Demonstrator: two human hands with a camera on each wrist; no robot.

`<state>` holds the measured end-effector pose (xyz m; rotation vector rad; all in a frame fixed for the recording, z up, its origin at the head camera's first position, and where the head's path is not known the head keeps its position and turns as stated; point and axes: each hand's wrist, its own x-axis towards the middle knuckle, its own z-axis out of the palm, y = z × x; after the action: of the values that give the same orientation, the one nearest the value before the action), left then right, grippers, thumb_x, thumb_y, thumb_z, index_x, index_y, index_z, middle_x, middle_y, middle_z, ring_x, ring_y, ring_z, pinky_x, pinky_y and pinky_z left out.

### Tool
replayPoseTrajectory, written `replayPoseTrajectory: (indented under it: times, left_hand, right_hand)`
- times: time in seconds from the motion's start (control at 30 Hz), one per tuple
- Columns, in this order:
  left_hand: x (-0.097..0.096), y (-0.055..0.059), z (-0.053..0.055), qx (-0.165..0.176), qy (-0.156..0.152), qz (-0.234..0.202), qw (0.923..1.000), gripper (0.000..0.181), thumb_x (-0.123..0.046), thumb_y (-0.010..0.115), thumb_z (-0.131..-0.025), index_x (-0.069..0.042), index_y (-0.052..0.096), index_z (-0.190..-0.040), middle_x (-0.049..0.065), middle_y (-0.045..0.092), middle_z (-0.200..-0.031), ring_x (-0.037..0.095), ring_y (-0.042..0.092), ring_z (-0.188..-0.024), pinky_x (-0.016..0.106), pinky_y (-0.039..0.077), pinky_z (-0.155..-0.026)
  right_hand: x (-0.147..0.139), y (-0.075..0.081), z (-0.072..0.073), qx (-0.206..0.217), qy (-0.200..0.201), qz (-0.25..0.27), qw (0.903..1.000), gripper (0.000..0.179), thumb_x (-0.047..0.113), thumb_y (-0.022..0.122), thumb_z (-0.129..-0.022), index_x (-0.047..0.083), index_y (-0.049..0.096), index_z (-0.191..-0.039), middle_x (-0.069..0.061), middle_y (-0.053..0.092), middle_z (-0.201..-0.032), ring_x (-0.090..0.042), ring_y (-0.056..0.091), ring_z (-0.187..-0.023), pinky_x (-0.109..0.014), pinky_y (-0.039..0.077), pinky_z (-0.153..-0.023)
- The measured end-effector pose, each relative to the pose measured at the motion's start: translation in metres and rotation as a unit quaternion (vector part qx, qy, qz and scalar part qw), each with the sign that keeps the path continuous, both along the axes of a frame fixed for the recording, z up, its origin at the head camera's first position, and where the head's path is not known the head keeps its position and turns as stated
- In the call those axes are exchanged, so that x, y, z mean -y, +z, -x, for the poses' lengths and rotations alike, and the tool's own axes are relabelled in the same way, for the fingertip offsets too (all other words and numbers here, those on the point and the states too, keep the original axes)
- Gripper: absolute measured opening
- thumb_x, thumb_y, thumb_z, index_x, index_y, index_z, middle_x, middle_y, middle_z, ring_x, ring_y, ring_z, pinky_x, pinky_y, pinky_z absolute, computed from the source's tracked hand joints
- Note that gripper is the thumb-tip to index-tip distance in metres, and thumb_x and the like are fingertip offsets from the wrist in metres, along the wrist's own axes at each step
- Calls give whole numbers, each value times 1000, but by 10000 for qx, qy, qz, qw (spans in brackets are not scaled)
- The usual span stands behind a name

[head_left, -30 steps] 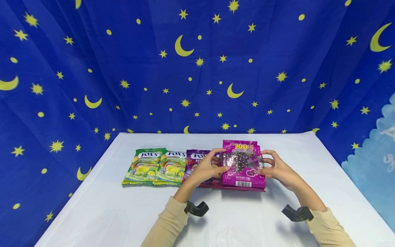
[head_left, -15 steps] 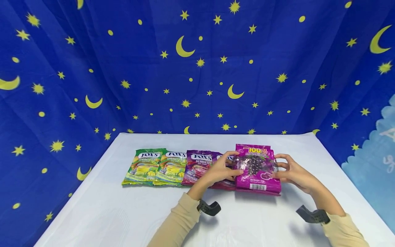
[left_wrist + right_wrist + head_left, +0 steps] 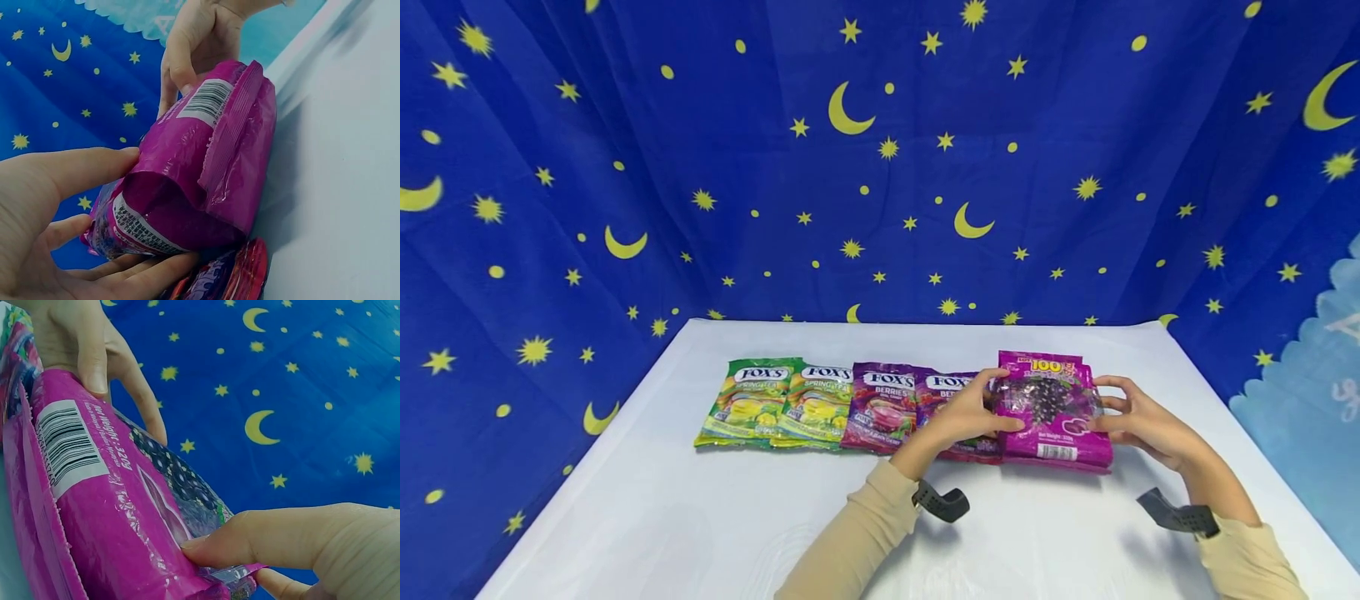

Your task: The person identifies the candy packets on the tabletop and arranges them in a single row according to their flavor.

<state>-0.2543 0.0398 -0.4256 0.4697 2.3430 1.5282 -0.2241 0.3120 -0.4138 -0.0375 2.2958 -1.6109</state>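
A magenta candy bag with "100", dark grapes and a barcode on its front is held between both hands at the right end of a row of bags. My left hand grips its left side, thumb on the front and fingers round the edge. On the right side my right hand pinches it, the thumb pressing near the lower front. Another magenta layer shows behind the bag's right and bottom edges; the left wrist view also shows it beside the crimped seal. A purple berries candy bag lies partly hidden behind the left hand.
To the left lie another purple berries bag and two green spring tea bags, one overlapping the other. They lie on a white table. A blue curtain with moons and stars hangs behind it.
Both hands have moved the magenta bag to the right and slightly towards the front. The two purple berries bags, covered more before, now show more of their fronts.
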Motion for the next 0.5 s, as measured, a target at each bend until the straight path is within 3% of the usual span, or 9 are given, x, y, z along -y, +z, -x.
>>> replayPoseTrajectory:
  times: [0.13, 0.5]
  left_hand:
    - [-4, 1, 0, 78, 69, 92, 9999, 80, -19, 85, -75, -30, 42, -142, 7, 58, -109, 19, 62, -63, 31, 53, -57]
    - [-4, -1, -1, 353, 32, -90, 9993, 79, -19, 83, -78, -28, 41, -144, 15, 55, -124, 24, 66, -63, 31, 55, -64]
  right_hand:
    - [-3, -1, 2, 18, -3, -6, 10000, 91, 15, 68, -87, 2, 2, -147, -42, 16, -145, -25, 60, -101, -37, 55, -79]
    - [-6, -7, 3, 152, -27, -67, 9999, 92, 18, 68, -88, 0, 1, -149, -42, 14, -146, -35, 54, -113, -41, 54, -84]
